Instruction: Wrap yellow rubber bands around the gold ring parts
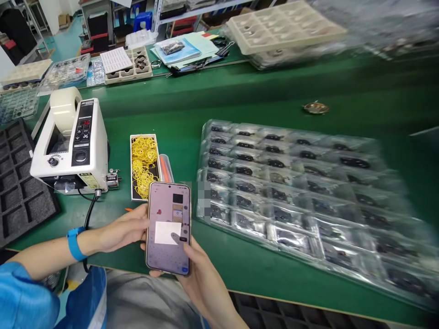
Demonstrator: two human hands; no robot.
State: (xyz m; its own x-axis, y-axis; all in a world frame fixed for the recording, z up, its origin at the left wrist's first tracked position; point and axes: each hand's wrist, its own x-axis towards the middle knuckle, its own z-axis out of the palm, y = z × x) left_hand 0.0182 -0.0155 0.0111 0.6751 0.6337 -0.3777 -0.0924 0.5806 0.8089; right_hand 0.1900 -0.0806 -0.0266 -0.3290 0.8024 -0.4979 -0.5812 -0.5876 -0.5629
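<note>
Smartphone is at the lower middle of the frame, screen facing you, between your two hands. Your right hand has its grip around the lower right of it, thumb at the screen's right edge; your left hand has its grip on the left edge, fingers partly hidden behind. A pale rectangle shows on the screen, its details too small to read. Just beyond the phone's top, on the green desk, you have a white-walled box of yellow bands, with a clear container of orange sticks beside it. At left in the frame stands your white tape dispenser, a red display lit. A large clear plastic tray of dark pieces fills the right, blurred toward its far corner; a shiny oval piece lies at upper right.
</note>
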